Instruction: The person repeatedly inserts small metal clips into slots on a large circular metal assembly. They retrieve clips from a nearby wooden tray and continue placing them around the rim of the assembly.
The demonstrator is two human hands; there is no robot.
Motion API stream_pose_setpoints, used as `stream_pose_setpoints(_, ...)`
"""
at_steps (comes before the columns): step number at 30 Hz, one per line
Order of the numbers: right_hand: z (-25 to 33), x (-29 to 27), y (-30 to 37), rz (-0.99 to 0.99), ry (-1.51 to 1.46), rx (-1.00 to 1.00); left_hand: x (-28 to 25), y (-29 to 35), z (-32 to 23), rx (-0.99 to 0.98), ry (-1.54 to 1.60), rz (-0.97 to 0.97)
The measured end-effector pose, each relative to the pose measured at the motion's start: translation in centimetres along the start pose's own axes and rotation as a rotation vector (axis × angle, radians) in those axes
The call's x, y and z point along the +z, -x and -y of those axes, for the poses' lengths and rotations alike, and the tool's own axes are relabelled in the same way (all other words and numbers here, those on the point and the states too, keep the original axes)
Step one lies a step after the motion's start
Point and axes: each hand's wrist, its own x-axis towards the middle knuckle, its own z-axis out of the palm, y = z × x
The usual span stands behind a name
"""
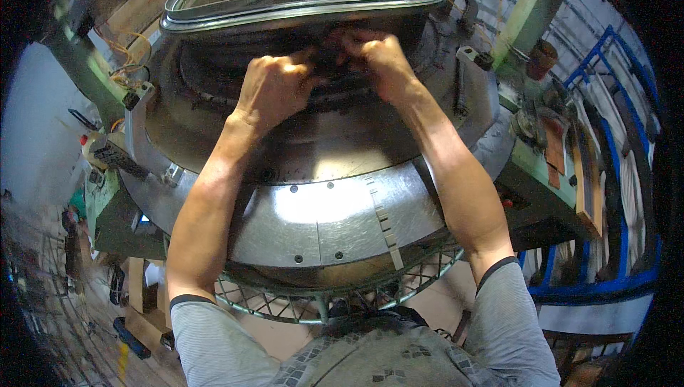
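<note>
Both arms reach forward over a large round metal machine [313, 148] and into the dark gap under its raised bright ring [306, 11]. My left hand [274, 88] is closed, fingers curled and pointing inward below the ring. To its right, closer under the ring, my right hand [381, 65] is also closed with bent fingers. The two hands face each other a short way apart. Their fingertips lie in shadow, so whatever they pinch, if anything, cannot be made out. Dark machine parts surround the fingers.
A polished curved metal plate [285, 223] with screws forms the near rim, above a green lattice ring [263, 305]. Green posts rise at left [89, 77] and right [524, 20]. A blue-framed rack [613, 130] with pale material stands at the right. Loose cables [132, 52] hang at upper left.
</note>
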Motion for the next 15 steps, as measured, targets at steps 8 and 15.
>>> stream_pose_setpoints(8,2.3,-1.2,2.0,-0.274,0.432,0.063,3.3,-1.0,-2.2,0.152,-0.235,-0.044)
stream_pose_setpoints(15,9.4,1.8,17.3,0.022,0.891,0.131,1.1,0.1,-0.7,0.155,-0.175,0.141)
